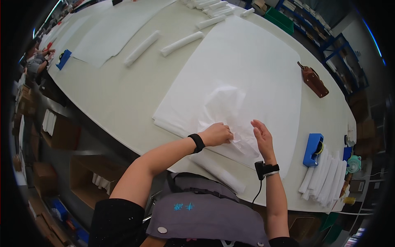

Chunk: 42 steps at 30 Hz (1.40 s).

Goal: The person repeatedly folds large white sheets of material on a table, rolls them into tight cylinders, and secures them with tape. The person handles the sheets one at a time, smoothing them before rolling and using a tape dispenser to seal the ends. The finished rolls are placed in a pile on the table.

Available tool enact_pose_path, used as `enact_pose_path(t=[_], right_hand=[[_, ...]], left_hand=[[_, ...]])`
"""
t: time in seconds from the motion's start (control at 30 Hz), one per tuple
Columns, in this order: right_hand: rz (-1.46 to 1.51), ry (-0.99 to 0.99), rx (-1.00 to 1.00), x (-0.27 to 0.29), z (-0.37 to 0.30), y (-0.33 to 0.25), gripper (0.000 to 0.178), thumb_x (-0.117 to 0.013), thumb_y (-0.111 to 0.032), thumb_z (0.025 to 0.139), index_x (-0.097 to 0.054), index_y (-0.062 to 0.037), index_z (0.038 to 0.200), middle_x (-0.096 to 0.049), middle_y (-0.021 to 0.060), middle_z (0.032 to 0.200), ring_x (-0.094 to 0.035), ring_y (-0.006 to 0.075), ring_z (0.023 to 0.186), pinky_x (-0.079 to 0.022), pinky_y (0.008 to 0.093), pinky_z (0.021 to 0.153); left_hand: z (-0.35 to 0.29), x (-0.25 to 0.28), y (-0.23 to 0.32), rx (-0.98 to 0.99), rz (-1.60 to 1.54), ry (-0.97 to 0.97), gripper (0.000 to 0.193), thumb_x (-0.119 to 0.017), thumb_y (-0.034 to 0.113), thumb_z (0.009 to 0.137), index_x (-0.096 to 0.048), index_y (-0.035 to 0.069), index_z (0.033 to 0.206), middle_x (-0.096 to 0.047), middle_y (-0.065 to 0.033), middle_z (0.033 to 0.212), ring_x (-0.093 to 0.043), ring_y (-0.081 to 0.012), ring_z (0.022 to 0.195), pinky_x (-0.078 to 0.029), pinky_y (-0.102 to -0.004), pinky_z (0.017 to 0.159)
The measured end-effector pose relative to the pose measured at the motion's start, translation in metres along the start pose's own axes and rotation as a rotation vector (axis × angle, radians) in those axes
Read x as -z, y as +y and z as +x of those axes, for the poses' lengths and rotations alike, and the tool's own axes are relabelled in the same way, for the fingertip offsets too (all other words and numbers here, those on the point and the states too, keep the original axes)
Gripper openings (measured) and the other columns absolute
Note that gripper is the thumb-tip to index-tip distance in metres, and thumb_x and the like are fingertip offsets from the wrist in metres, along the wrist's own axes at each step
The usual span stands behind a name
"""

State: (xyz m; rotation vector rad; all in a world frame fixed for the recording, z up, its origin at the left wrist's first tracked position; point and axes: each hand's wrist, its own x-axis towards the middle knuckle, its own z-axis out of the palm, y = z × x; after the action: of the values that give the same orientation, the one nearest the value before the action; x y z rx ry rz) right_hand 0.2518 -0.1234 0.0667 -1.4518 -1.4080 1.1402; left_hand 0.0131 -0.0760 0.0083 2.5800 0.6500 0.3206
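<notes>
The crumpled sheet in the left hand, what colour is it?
The crumpled sheet is plain white; it shows best in the head view.

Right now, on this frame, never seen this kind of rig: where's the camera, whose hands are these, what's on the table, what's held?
There's no machine here: these are a person's own bare hands. The single picture comes from a wide fisheye camera worn on the head, looking down, so straight edges bend near the rim.

The left hand is curled around part of a crumpled white sheet. The right hand is open beside it; whether it touches the sheet is unclear.

Under them, on the pale table, lie large white sheets. To the right are a brown case, a blue tape dispenser and a bunch of white rolls. More rolls lie toward the far side.
</notes>
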Motion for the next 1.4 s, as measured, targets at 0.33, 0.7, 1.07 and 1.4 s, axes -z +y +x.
enact_pose_path(t=[0.33, 0.7, 1.07, 1.4], right_hand=[[-0.697, -0.013, 0.408, -0.019, -0.052, 0.041, 0.094, -0.089, -0.032, 0.067, -0.043, -0.0167, 0.149, -0.044, 0.0095, 0.154, -0.045, 0.0294, 0.138, -0.035, 0.0544, 0.113], [-0.341, -0.073, 0.071, -0.026, -0.011, 0.062, 0.026, -0.078, -0.018, 0.084, -0.075, -0.0073, 0.106, -0.075, 0.0092, 0.104, -0.068, 0.0241, 0.098, -0.052, 0.0347, 0.088], [-0.253, -0.208, -0.172, -0.014, 0.012, 0.042, 0.027, -0.074, -0.025, 0.088, -0.075, -0.0009, 0.102, -0.074, 0.0071, 0.09, -0.065, 0.0154, 0.083, -0.05, 0.03, 0.077], [-0.176, -0.334, -0.407, 0.003, 0.054, 0.052, 0.034, -0.077, -0.033, 0.084, -0.076, -0.0022, 0.099, -0.067, 0.0016, 0.082, -0.057, 0.0115, 0.075, -0.045, 0.0274, 0.068]], left_hand=[[0.016, 0.017, -0.012, 0.135, -0.108, -0.219, 0.025, -0.069, 0.032, 0.087, -0.077, 0.016, 0.104, -0.071, -0.0043, 0.089, -0.06, -0.0206, 0.101, -0.041, -0.0366, 0.093], [0.01, 0.045, -0.018, 0.222, -0.291, -0.211, 0.032, -0.07, 0.032, 0.089, -0.071, 0.012, 0.114, -0.072, -0.005, 0.101, -0.06, -0.0223, 0.113, -0.047, -0.0433, 0.093], [-0.055, 0.019, -0.055, 0.201, -0.289, 0.235, 0.029, -0.07, 0.031, 0.092, -0.07, 0.009, 0.111, -0.072, -0.0067, 0.097, -0.065, -0.0249, 0.093, -0.051, -0.0381, 0.085], [-0.017, 0.017, -0.047, 0.628, -0.199, 0.598, 0.016, -0.069, 0.018, 0.092, -0.064, 0.006, 0.101, -0.067, -0.0075, 0.09, -0.064, -0.0258, 0.082, -0.053, -0.0378, 0.074]])
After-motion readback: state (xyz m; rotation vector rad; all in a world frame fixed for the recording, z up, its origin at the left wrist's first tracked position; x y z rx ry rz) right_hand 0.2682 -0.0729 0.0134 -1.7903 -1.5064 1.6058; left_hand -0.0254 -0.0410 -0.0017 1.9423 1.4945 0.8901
